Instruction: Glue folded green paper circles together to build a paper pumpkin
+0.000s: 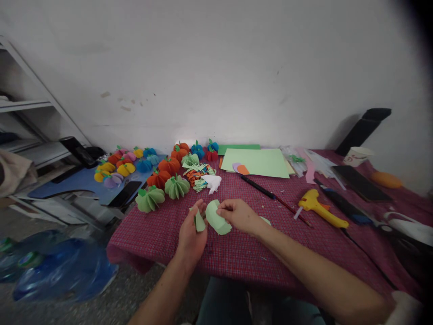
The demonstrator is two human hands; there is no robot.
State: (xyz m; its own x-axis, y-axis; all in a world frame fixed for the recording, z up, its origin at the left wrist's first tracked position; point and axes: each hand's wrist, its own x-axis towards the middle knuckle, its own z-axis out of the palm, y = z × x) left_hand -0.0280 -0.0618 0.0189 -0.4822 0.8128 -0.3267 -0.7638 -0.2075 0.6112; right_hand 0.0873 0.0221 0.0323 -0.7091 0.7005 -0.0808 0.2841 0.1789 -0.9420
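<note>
My left hand (191,232) is closed round a folded light green paper piece (199,221). Just right of it, my right hand (238,214) pinches a rounded light green paper piece (216,219) between thumb and fingers. Both hands are above the red checked tablecloth (162,239), close to its front edge. Another pale green paper piece (265,220) lies on the cloth, partly hidden behind my right wrist. To the left of my hands stand light green paper pumpkins (177,186) and orange paper pumpkins (169,166) with green tops.
A yellow glue gun (321,210) with a cord lies at right, near a black pen (259,186) and a red pencil (292,210). Green paper sheets (257,161) lie at the back. Paper scraps (196,178) and a white crumpled piece (212,183) sit centrally. A paper cup (357,155) stands back right.
</note>
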